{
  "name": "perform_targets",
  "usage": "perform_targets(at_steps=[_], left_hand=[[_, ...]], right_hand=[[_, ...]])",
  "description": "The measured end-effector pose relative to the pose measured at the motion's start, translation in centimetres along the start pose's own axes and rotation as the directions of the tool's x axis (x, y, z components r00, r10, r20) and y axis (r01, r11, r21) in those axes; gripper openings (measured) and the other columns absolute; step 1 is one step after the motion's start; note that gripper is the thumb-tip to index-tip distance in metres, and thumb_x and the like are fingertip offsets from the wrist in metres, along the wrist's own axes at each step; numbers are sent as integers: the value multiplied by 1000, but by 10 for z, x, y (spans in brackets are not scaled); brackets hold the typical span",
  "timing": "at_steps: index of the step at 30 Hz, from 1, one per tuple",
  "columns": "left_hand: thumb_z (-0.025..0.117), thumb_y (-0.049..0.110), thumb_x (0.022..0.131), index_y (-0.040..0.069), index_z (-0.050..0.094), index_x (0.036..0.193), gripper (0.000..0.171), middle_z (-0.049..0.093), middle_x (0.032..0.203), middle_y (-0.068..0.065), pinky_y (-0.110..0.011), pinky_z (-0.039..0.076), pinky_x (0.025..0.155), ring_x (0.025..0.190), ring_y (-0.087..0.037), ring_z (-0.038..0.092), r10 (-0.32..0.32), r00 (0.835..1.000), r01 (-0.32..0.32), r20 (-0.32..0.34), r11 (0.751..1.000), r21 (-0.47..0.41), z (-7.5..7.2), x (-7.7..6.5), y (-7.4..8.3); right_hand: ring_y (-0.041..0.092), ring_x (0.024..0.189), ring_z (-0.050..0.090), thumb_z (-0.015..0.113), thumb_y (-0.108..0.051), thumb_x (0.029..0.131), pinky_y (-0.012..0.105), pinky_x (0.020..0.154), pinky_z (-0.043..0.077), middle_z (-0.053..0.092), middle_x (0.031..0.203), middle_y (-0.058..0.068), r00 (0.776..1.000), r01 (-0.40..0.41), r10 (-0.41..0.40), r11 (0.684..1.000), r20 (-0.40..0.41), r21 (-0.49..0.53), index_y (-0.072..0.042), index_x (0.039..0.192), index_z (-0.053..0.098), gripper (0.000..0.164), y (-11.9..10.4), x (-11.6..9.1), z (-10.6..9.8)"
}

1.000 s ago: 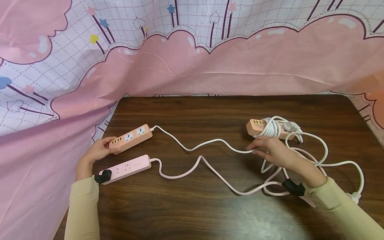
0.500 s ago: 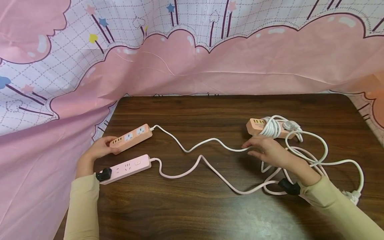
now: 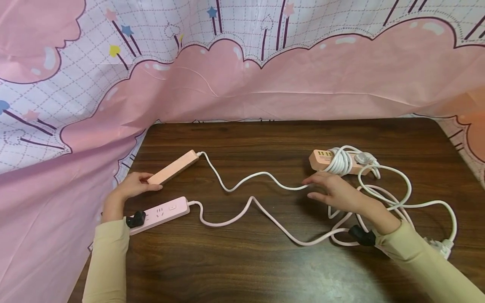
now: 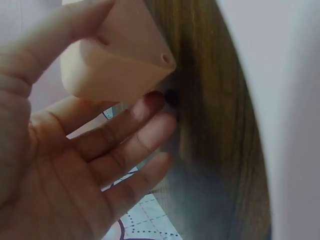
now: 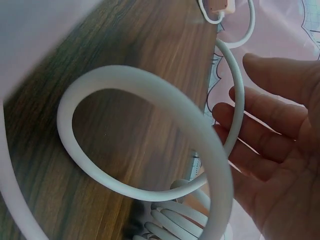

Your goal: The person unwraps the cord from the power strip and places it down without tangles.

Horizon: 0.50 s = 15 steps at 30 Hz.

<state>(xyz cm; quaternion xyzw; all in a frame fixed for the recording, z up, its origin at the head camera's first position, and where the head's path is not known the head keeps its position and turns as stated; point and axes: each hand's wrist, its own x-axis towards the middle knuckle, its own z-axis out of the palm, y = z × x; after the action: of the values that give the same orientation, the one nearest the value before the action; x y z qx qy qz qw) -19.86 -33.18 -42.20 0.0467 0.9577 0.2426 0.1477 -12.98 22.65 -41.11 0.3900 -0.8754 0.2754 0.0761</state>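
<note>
My left hand point(image 3: 131, 187) grips the near end of a peach power strip point(image 3: 175, 166) at the table's left. The strip is turned so that its plain face shows in the head view. In the left wrist view the thumb and forefinger pinch the strip's corner point(image 4: 112, 80), while the other fingers point(image 4: 140, 140) spread loosely. A white cord point(image 3: 261, 173) runs from the strip to my right hand point(image 3: 337, 192). There the thumb stands apart from the cord point(image 5: 238, 100), which passes in front of loosely extended fingers point(image 5: 270, 135); I cannot tell how firmly they touch it.
A pink power strip point(image 3: 161, 214) lies below the left one, its pink cord point(image 3: 273, 216) wandering right. Behind my right hand sits another peach strip point(image 3: 321, 159) with white cord coiled round it. Looped cords and a white plug point(image 3: 443, 247) lie at the right.
My left hand has rolled the peach power strip over, hiding its sockets, and its far end has swung up and right. My right hand has moved slightly left, and the cord's bends have shifted.
</note>
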Motion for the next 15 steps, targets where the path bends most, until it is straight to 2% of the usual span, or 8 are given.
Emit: perform_targets(at_steps=[5,11,15], left_hand=[[64,31,86,-8,64,106,43,64,87,-13,-30,42,68,77,-21,51,35,999,-34,-26,999,9,1,2,-1],[65,28,85,-10,63,107,44,64,83,-12,-28,42,64,72,-18,51,55,998,-54,-44,998,20,1,3,0],[68,25,83,-14,60,109,48,66,83,-17,-29,44,61,71,-20,56,114,985,-110,-129,993,40,-2,0,10]], right_hand=[[25,99,59,74,-6,77,42,79,48,64,108,11,998,-41,41,999,44,-10,1,111,63,36,0,-1,0],[28,105,57,74,-7,78,44,82,47,62,114,13,997,-49,49,999,56,4,3,116,59,42,-1,-1,0],[28,106,57,74,-4,77,41,83,46,62,115,14,998,-52,51,998,26,22,2,118,57,45,-2,-2,-4]])
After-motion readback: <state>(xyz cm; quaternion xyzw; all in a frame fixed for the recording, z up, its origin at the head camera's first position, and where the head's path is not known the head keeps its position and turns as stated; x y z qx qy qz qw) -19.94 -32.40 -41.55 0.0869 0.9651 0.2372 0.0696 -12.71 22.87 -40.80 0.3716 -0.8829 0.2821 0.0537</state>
